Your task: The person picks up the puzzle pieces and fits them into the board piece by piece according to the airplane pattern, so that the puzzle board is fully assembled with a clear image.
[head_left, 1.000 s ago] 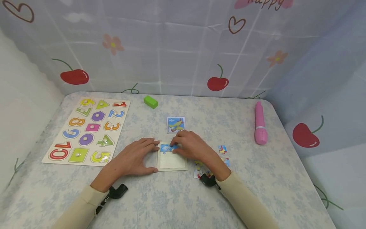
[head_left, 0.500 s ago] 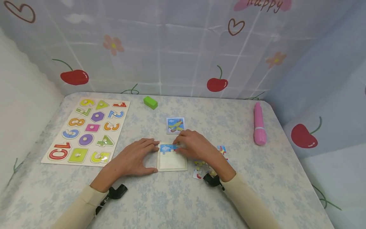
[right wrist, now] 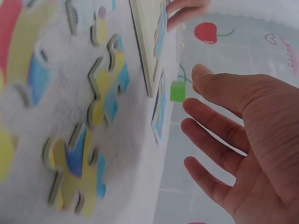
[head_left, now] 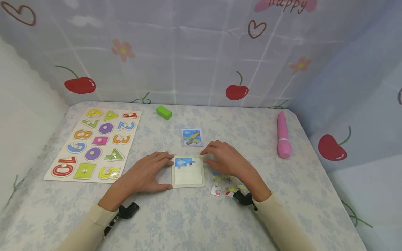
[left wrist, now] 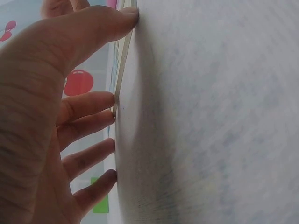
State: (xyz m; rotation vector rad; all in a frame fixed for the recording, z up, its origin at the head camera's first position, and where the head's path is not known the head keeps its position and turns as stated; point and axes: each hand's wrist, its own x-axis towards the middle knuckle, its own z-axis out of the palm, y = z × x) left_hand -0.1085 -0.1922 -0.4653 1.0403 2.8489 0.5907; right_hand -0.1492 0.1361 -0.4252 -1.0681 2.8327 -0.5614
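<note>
left hand [head_left: 146, 173]: spread, touching tray [head_left: 188, 177] left edge | right hand [head_left: 224, 158]: loosely spread, holding nothing, near right edge | puzzle pieces [head_left: 184, 162]: tray's upper left | tip: brace tray, line up tabs, press flat

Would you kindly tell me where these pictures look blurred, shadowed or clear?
Head view: fairly even light, the number board legible; left wrist view: a soft shadow beside the puzzle tray, the table surface blurred; right wrist view: the puzzle piece at upper left looks out of focus.
</note>
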